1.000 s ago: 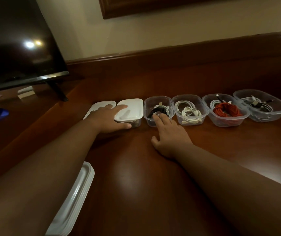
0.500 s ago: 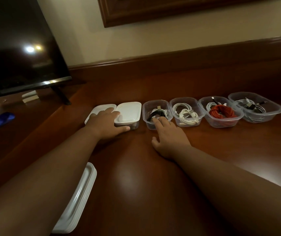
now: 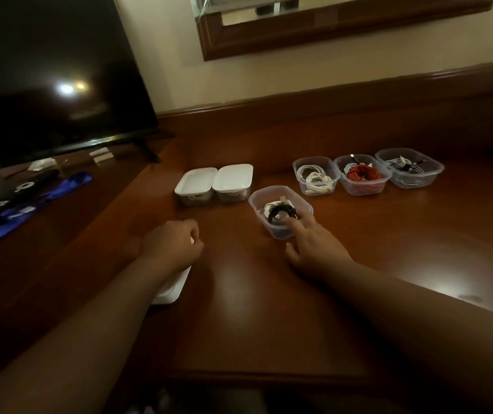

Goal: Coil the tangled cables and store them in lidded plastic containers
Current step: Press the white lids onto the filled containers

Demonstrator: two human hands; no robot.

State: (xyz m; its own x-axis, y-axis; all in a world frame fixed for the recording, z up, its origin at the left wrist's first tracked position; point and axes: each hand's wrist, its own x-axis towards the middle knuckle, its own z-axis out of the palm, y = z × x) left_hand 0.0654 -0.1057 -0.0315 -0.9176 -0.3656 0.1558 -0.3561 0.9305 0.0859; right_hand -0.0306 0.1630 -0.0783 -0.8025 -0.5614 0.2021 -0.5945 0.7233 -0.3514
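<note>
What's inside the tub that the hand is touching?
Inside the open tub lie a coiled black cable and a white cable. The right hand hides the tub's near corner.

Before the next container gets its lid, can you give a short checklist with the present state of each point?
1. Open container pulled out of the row toward the person: ok.
2. Its black and white cables lie inside below the rim: ok.
3. Right hand steadies it, fingers on its near rim: ok.
4. Left hand is on the lid stack: ok.
5. One single lid separated from the stack: cannot tell.
6. Two containers already lidded: ok.
</note>
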